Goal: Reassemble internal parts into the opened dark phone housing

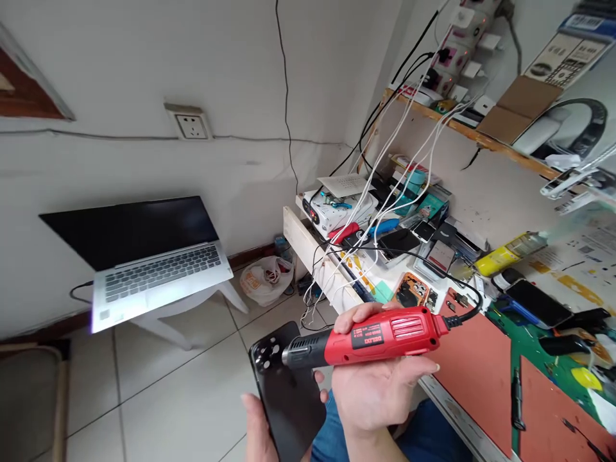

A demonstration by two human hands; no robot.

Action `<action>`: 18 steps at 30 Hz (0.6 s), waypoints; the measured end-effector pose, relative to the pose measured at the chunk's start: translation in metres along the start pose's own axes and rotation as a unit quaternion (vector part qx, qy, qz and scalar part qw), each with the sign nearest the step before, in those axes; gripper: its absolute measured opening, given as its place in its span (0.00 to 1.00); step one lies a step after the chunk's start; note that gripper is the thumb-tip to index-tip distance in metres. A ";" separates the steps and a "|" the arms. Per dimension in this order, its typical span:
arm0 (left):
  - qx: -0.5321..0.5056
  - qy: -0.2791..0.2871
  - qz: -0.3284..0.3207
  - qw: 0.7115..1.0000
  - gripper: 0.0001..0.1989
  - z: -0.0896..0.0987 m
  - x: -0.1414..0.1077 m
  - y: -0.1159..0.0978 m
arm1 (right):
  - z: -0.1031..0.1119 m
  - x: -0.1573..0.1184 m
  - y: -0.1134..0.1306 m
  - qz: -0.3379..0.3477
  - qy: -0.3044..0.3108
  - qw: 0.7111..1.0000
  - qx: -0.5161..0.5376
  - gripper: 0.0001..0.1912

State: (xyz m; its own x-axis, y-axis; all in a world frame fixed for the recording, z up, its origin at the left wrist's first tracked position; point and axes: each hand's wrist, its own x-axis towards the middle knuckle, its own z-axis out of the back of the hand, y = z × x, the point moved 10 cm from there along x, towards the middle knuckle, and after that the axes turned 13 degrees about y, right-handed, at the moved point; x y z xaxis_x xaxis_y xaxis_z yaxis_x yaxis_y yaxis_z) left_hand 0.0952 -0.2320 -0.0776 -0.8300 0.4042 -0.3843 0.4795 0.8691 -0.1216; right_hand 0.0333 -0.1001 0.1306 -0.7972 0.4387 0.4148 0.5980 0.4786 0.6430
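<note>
My right hand (373, 385) is closed around a red and black corded power tool (385, 336), palm up, with its thumb stretched out to the right. The tool lies nearly level, its metal tip pointing left. Below it my left hand (262, 427) grips a dark smartphone (293, 401) by its edges, back side up. The phone's camera block is at its upper left, right beside the tool's tip. Part of the phone is hidden behind the tool. I cannot tell whether tip and phone touch.
A workbench (466, 366) at the right holds phone parts, red mats and a yellow can (510, 253). White cables hang from a shelf (481, 138) above it. An open laptop (158, 282) sits on a white stool at the left, with a plastic bag (267, 280) on the floor.
</note>
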 end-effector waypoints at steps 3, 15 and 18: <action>0.009 -0.005 0.002 1.000 0.33 -0.009 -0.006 0.003 | 0.003 -0.004 -0.002 -0.027 0.008 1.000 -0.001 0.34; 0.082 0.000 -0.001 0.997 0.41 -0.029 -0.014 -0.004 | 0.005 -0.007 0.001 -0.038 0.043 0.998 -0.039 0.38; 0.081 0.003 0.002 0.997 0.41 -0.030 -0.015 -0.004 | 0.002 -0.006 0.004 -0.023 0.040 0.998 -0.046 0.39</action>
State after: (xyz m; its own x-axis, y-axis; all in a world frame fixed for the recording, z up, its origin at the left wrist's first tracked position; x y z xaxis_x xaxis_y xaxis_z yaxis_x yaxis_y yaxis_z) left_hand 0.0972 -0.2332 -0.0439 -0.8298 0.4095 -0.3792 0.5219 0.8101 -0.2672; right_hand 0.0400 -0.0993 0.1293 -0.8298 0.3541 0.4313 0.5535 0.4234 0.7172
